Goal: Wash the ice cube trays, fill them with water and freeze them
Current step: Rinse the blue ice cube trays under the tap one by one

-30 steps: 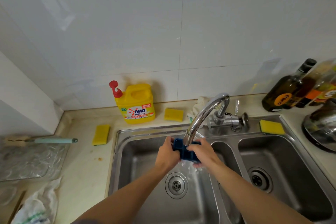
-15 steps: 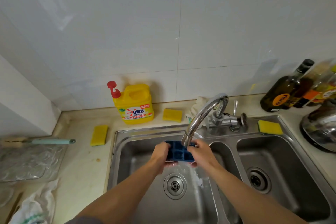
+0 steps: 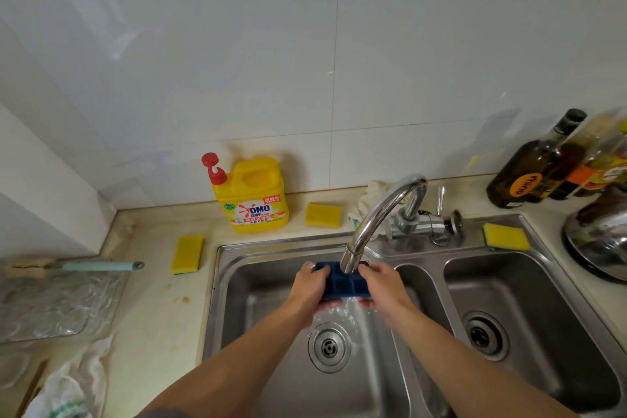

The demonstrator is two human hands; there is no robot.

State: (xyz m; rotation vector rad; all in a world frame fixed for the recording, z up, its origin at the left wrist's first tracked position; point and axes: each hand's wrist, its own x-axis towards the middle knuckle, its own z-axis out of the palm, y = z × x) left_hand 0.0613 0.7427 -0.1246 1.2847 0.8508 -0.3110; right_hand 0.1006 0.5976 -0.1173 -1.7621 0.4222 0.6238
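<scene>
Rinsing at the sink: I hold the blue ice cube tray (image 3: 342,284) directly under the tap spout (image 3: 371,217), above the left basin (image 3: 237,285) of the double sink. My left hand (image 3: 309,288) grasps the tray's left end with the thumb over the top edge. My right hand (image 3: 384,285) clasps the right end the same way. Water sheets off the tray's near edge and falls towards the drain (image 3: 328,347).

To my eye this is the washing step, with filling and freezing not yet done. To do it well, I would slide the tray sideways under the spout so that every compartment takes the flow. I would tip the near edge down so that each one empties. Wet plastic probably slips, so both grips should stay firm, and holding the tray low in the basin should limit splashing.

If it needs scrubbing, the detergent jug (image 3: 256,197) stands at the worktop's back edge. A yellow sponge (image 3: 322,215) lies just beside the jug.
</scene>
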